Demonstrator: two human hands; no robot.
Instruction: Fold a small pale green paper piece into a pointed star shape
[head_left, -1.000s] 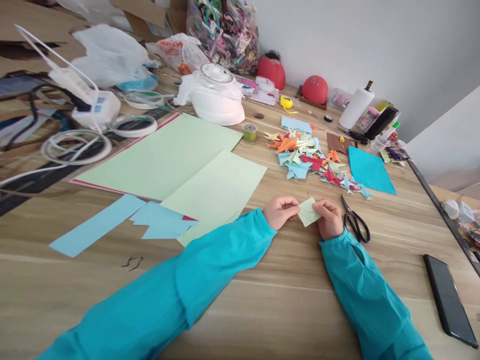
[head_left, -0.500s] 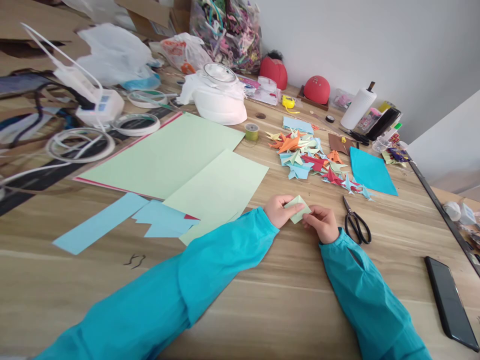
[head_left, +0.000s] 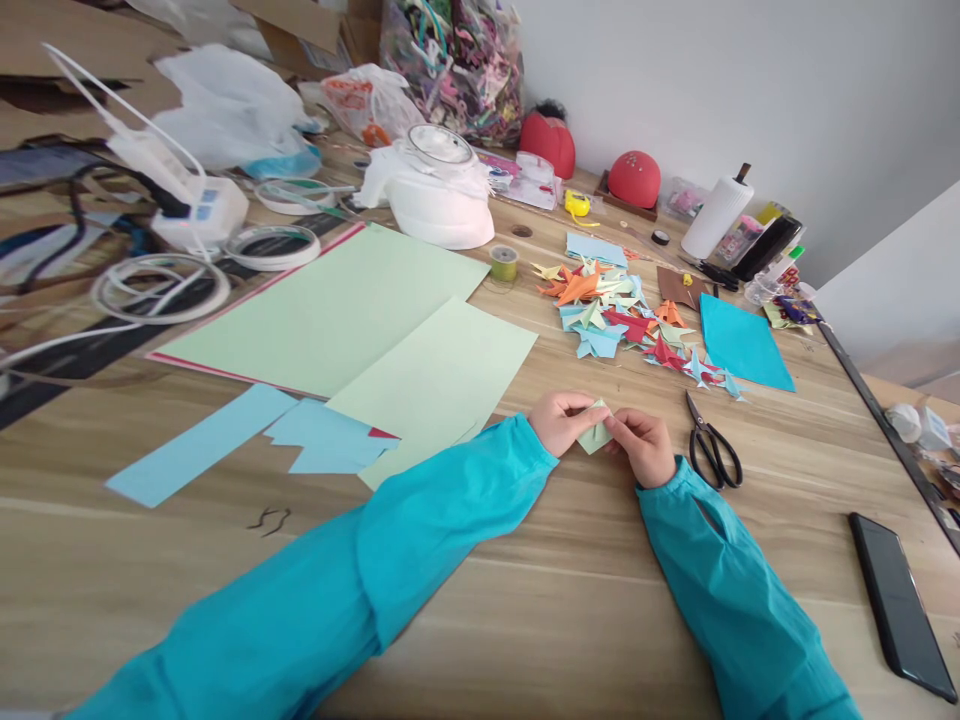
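Note:
Both hands meet over the wooden table (head_left: 570, 590) on a small folded piece of pale green paper (head_left: 595, 433). My left hand (head_left: 559, 420) pinches its left side with fingers curled. My right hand (head_left: 643, 445) pinches its right edge between thumb and forefinger. The paper lies low, close to the table top, mostly covered by the fingers. Both arms wear teal sleeves. Black scissors (head_left: 711, 447) lie just right of my right hand.
A pile of folded coloured paper shapes (head_left: 619, 320) and a teal sheet (head_left: 742, 345) lie beyond the hands. Large pale green sheets (head_left: 375, 330) and blue strips (head_left: 225, 445) spread to the left. A black phone (head_left: 900, 600) lies at the right. Tape rolls, bags and a white bowl crowd the back.
The green paper has been folded smaller and lowered between the fingers; the right hand moved slightly left towards the left hand.

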